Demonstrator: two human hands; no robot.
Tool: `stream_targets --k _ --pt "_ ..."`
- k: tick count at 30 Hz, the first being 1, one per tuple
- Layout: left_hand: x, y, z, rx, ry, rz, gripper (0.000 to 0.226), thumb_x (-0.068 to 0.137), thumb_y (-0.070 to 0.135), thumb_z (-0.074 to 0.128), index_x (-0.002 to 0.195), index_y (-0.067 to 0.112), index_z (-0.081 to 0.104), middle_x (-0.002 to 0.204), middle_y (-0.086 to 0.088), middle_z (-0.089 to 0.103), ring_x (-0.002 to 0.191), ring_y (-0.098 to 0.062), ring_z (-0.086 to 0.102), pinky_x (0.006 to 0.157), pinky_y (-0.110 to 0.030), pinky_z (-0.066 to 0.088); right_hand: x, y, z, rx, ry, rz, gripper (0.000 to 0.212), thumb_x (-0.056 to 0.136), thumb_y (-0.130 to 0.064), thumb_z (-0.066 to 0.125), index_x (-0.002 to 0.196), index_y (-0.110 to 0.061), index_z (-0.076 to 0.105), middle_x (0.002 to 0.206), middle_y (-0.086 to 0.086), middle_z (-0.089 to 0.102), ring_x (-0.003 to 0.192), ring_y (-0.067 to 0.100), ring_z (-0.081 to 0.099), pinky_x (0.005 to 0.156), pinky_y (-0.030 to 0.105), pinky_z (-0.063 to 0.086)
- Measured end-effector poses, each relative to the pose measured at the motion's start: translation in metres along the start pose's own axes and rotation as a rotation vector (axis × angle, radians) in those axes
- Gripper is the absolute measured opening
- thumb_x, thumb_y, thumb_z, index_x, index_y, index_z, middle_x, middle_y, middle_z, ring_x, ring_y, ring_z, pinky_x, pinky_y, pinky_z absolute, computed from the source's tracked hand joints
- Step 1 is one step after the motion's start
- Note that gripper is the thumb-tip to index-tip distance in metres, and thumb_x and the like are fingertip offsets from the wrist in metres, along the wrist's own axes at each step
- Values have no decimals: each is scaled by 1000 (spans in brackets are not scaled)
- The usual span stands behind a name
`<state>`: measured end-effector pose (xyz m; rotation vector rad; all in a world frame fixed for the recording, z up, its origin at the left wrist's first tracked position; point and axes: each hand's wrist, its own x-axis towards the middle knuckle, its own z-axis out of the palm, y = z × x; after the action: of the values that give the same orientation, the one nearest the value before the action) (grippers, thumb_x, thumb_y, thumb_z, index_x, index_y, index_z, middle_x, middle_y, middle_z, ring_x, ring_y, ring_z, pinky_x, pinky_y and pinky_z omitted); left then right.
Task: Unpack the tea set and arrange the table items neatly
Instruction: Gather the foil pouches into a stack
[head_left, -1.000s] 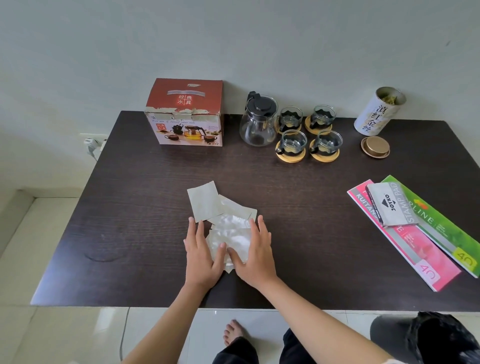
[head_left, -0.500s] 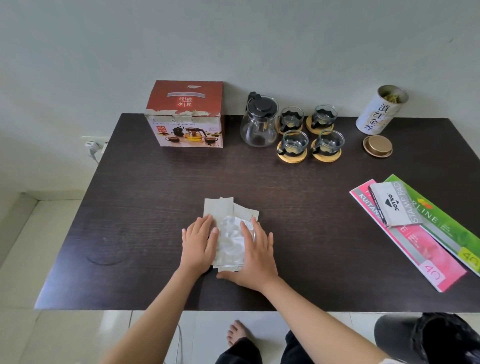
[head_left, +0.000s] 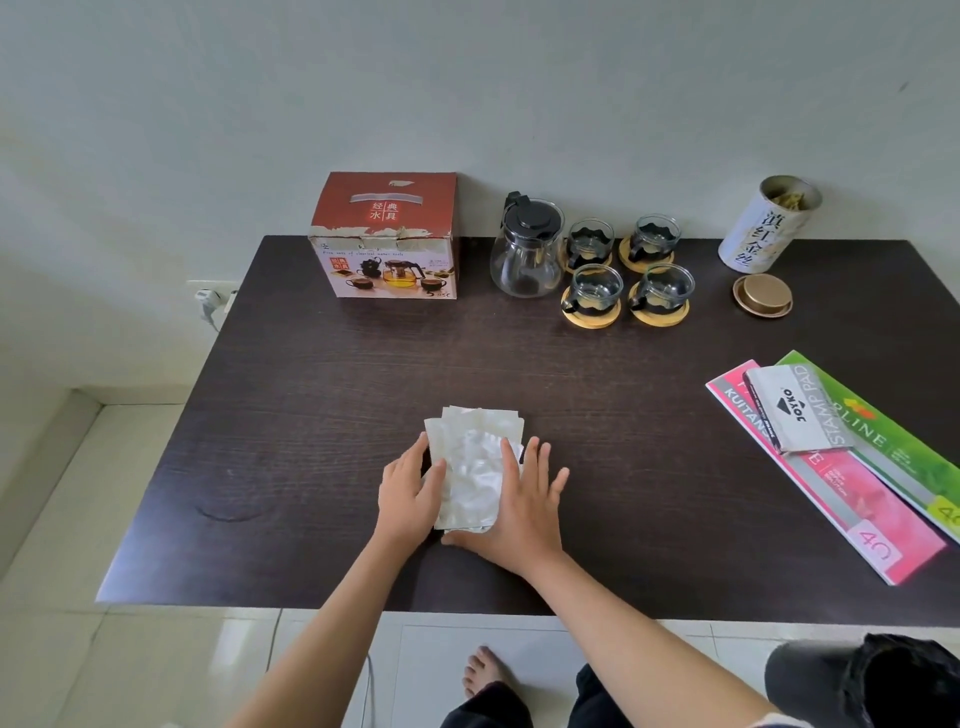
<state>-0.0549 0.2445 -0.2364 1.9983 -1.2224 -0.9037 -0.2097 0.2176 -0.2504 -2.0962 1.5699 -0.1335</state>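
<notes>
Here we press our left hand (head_left: 410, 488) and right hand (head_left: 519, 506) flat, fingers straight, against either side of a small stack of crinkled silvery packets (head_left: 472, 467) on the near middle of the dark wood-grain table (head_left: 311, 415). Far off stand the red cardboard box (head_left: 387, 236), a rounded glass teapot (head_left: 527, 252), and four glass cups (head_left: 628, 270) on round wooden coasters.

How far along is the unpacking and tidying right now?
Done: teapot and four cups on coasters stand grouped beside the closed box. In hand: left hand and right hand square the packet stack. Left: tin lid lies off the tin.
</notes>
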Motion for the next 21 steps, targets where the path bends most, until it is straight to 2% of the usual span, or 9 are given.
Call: stream_targets --k 3,5,7,10,13,15,16,19,21 --pt "-1 12 3 -136 -41 -97 54 95 37 44 146 21 33 136 11 52 119 -7 49 101 -30 38 2 -1 0 15 13 1 144 45 -94 53 150 -21 -14 159 13 -13 145 29 -21 113 55 -10" --pt "-2 14 6 -161 -14 -133 54 95 31 50 145 18 34 136 5 51 120 -11 50 102 -33 41 2 1 0 22 26 -10 143 45 -95 50 150 -21 -14 160 11 -11 146 27 -19 114 53 -9" --pt "-2 13 7 -146 18 -176 55 90 26 57 141 14 39 126 3 56 113 -13 54 98 -34 45 2 3 1 54 43 -24 143 44 -94 51 151 -21 -10 161 9 -6 147 26 -15 114 52 -8" --pt "0 14 9 -133 22 -268 54 80 21 68 129 11 47 107 5 60 97 -11 59 82 -27 49 2 5 3 120 69 -39 142 44 -90 58 151 -21 -5 161 5 1 148 24 -7 115 53 -5" --pt "3 20 11 -78 -20 -304 36 76 20 69 108 12 56 95 3 63 84 -12 61 69 -25 50 2 5 4 156 93 -47 140 43 -87 61 151 -21 1 160 3 8 148 21 1 115 54 -2" --pt "5 21 13 -32 -29 -304 28 74 20 69 98 11 57 91 0 62 77 -13 59 60 -24 46 0 5 4 199 119 -53 137 43 -84 65 150 -22 6 157 2 15 147 19 10 117 54 6" --pt "4 21 15 -15 -19 -297 27 73 19 69 95 11 57 92 -2 61 75 -14 58 56 -22 43 -1 6 5 243 140 -58 135 43 -81 69 149 -24 9 156 2 18 145 18 15 117 53 16" --pt "1 21 22 -33 40 -271 24 69 15 70 88 10 55 93 -6 60 67 -12 54 50 -19 37 -3 4 -2 482 138 -29 131 43 -62 85 148 -30 12 150 -3 20 136 12 29 105 35 42" --pt "-2 23 25 -48 50 -267 24 71 14 70 89 11 53 86 0 58 64 -9 51 51 -17 37 0 7 -10 626 118 22 130 52 -42 92 150 -31 7 145 -7 20 131 6 32 100 24 41"
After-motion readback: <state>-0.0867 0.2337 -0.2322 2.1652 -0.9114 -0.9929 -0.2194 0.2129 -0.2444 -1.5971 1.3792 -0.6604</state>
